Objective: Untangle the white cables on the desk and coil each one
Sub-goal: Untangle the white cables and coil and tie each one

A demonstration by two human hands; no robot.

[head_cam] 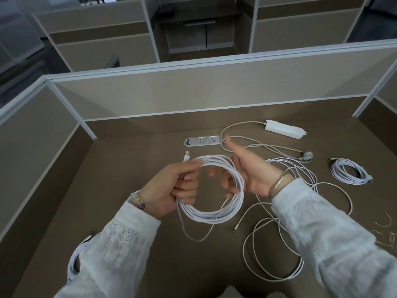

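Coiling is well underway on this one. Left hand [180, 186] has its fingers wrapped around one side of the white coil [211, 188], pinching the stacked loops together so they don't spring apart, and one connector end [186, 157] pokes up just past the thumb. Right hand [249, 171] is inside the ring from the other side, fingers curled through the loops with the thumb sticking up free, so it's more of a spreader than a tight grip; my guess is that keeps the circle round while more cable gets fed in. A tail hangs down from the coil to the tabletop [129, 151] and ends in a plug [235, 229], so this cable probably isn't fully wound yet.

Finished stuff looks parked out of the way: one neat coil [349, 172] far right, another bundle [75, 259] near the left elbow, partly hidden by the sleeve. That leaves the middle free for the messy bit, a loose cable [277, 250] sprawled in big loops under the right forearm. Further back there's a power strip [283, 128] with its grey cord [266, 146] looping past the built-in outlet panel [203, 141].
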